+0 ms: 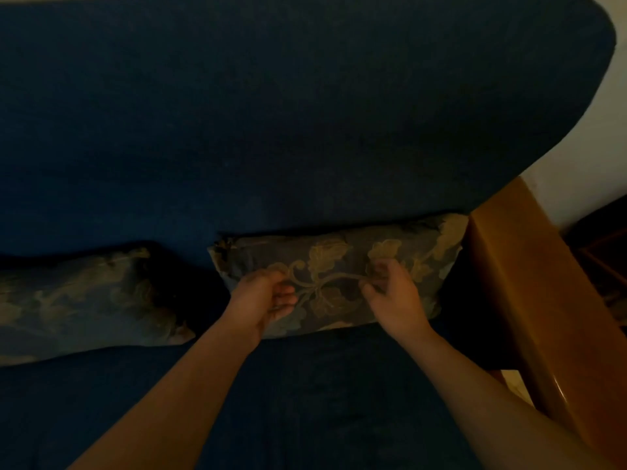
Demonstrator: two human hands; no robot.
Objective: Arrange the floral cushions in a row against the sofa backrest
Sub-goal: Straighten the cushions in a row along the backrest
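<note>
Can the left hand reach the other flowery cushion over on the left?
Probably yes. The left hand is on the right cushion, and only bare blue sofa seat lies between it and the left cushion.

The sofa backrest (271, 113) fills the view from 9 through 12 to 2 o'clock, with the seat (305, 401) before it at 6. Two floral cushions lean against the backrest's foot — the right cushion (339, 252) just past centre toward 3 o'clock, the left cushion (84, 300) at 9, a gap between them. The wooden armrest (529, 283) runs from 3 to 5 o'clock, just beside the right cushion's end. Both hands — left hand (261, 296), right hand (397, 296) — rest on that cushion's front.
</note>
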